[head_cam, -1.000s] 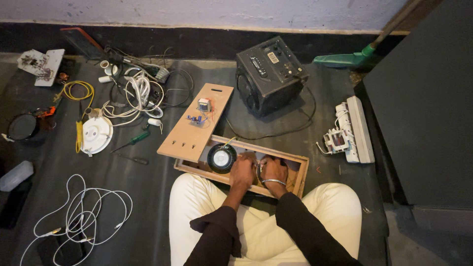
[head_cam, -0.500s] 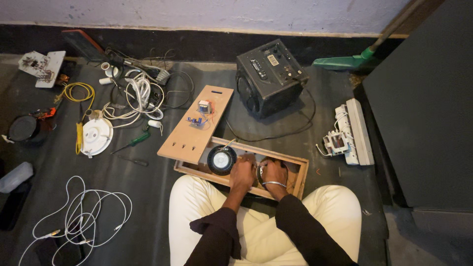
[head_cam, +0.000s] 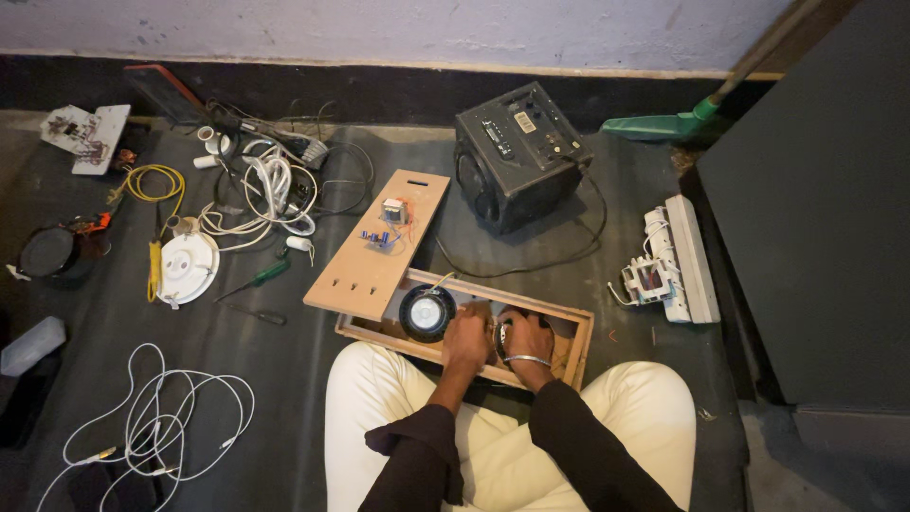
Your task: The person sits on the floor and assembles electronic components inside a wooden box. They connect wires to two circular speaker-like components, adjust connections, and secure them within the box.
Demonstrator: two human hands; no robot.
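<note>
One wooden box, one wooden panel, one black speaker cabinet, two screwdrivers, two hands.

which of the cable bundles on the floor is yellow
The small yellow coil at the far left, beside the white circuit board. The tangle to its right and the loose loops near the person's knee are both white.

The scene is viewed steeply downward from head height, facing the wall; the cluttered floor is taken in widely.
</note>
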